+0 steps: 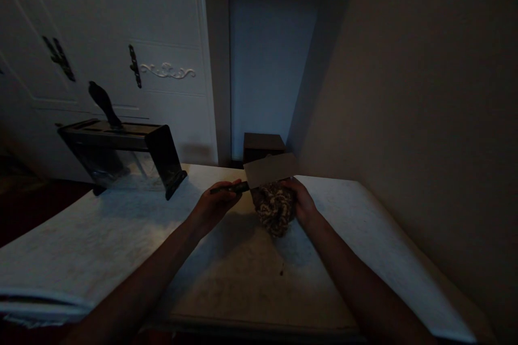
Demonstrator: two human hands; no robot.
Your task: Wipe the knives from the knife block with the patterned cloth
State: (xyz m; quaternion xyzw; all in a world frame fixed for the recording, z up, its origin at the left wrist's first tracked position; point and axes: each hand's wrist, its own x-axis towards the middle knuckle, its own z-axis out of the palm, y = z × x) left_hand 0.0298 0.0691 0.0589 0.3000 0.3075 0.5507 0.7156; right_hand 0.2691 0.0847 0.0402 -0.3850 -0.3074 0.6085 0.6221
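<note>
My left hand (pixel 216 206) is closed around the dark handle of a cleaver (pixel 270 169), whose broad flat blade points right, held level above the table. My right hand (pixel 301 200) grips a bunched patterned cloth (pixel 275 208) pressed against the underside of the blade. Both hands hover just above a white table (pixel 121 237). The room is dim.
A dark knife block (pixel 121 146) with a clear front stands at the table's back left, one knife handle (pixel 104 102) sticking up from it. White cabinet doors (pixel 121 38) are behind. A plain wall (pixel 424 118) runs along the right. A small dark box (pixel 263 145) sits beyond the table.
</note>
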